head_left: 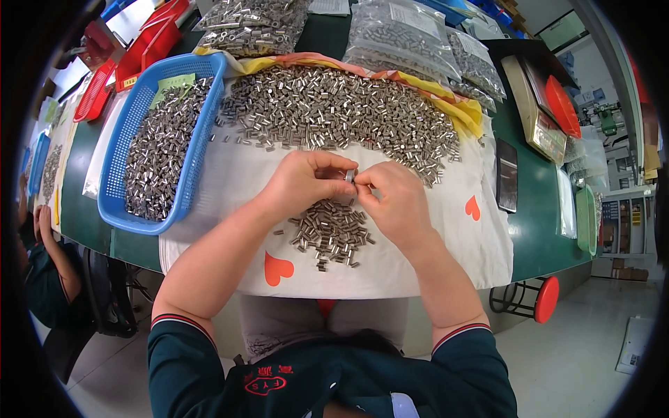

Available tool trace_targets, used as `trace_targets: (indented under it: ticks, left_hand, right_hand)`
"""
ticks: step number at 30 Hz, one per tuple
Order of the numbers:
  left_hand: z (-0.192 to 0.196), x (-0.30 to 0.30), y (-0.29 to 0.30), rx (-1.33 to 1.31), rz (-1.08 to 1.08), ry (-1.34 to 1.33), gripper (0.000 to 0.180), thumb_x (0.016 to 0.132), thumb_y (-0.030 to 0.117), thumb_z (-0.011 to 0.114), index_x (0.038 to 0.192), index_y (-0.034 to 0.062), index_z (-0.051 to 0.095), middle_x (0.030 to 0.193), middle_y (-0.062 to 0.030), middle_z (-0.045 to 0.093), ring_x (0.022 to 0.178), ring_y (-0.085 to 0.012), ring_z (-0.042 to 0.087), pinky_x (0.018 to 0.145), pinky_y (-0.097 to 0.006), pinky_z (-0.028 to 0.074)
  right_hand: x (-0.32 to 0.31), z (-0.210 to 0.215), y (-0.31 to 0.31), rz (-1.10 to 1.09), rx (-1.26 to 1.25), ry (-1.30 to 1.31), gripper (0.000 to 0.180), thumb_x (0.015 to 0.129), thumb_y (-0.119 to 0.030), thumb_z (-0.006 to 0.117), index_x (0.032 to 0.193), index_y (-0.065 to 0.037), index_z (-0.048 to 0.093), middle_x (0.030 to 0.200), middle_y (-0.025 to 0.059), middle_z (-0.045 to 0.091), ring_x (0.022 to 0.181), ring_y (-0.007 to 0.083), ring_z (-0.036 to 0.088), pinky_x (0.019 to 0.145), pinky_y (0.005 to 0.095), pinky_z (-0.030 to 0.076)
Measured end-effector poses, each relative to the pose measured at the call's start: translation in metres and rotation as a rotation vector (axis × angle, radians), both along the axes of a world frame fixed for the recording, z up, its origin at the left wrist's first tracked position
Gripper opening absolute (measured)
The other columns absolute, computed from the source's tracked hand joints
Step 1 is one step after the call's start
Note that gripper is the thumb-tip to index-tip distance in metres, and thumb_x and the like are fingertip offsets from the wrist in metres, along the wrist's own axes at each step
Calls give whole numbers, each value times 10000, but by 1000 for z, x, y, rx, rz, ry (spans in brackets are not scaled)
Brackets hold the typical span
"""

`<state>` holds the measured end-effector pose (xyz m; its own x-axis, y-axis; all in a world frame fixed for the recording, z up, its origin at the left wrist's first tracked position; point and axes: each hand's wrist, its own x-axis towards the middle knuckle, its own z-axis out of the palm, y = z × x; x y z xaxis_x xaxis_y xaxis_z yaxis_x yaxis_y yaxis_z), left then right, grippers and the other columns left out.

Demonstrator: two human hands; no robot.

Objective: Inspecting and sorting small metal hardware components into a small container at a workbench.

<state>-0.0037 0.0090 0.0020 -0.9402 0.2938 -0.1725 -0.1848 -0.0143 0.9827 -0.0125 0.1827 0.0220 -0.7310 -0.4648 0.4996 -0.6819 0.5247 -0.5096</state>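
My left hand [298, 184] pinches a small silvery metal part [350, 176] between thumb and fingertips. Right beside that part, the fingers of my right hand [398, 200] are closed in a pinch; what they grip is too small to make out. Under both hands lies a small pile of metal cylinders [331, 233] on the white cloth [446, 247]. Beyond the hands spreads a much larger heap of similar short metal cylinders [334, 104].
A blue perforated basket [111, 184] of metal cylinders stands at the left. Clear bags of metal parts [401, 42] line the back, by a yellow cloth edge [468, 115]. A dark phone [507, 174] lies at the right. Another person's arm [59, 251] shows far left.
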Motion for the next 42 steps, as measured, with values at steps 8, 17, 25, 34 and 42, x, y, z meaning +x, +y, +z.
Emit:
trace_targets:
  ticks: [8,17,25,34,42]
  left_hand:
    - [2,-1,1,37,-2,-37,323,714,26,692,1017,-32,596,773,-17,603,698,-61,564,636,-197,480]
    - [0,1,-2,-35,-99,10,332,699,55,717,1016,27,620,762,20,588,683,-33,521,616,-184,453]
    - [5,3,-1,-102,-207,73,305,697,63,722,985,32,625,757,21,587,677,-45,502,637,-204,447]
    - [3,3,-2,-74,-198,87,321,693,80,727,989,25,617,773,16,593,683,-46,510,640,-205,449]
    - [-2,-1,-5,-36,-161,91,330,719,4,683,1034,7,586,855,0,600,747,-40,532,696,-190,458]
  right_hand:
    - [2,0,1,-10,-14,-67,82,649,-30,620,716,-31,571,666,85,564,635,241,544,570,326,445]
    - [-11,10,15,-12,-103,-829,138,720,-49,636,854,-23,614,721,16,611,641,73,535,605,211,433]
    - [-37,-8,32,-279,-20,-331,136,723,-81,610,853,-42,611,753,79,605,686,204,579,634,306,458]
    - [-43,-26,13,-324,325,61,84,701,-96,612,782,-77,613,739,77,567,764,260,531,716,375,417]
    - [-30,-10,18,-310,-71,-126,68,712,-63,621,779,-54,618,744,64,594,682,187,560,646,298,448]
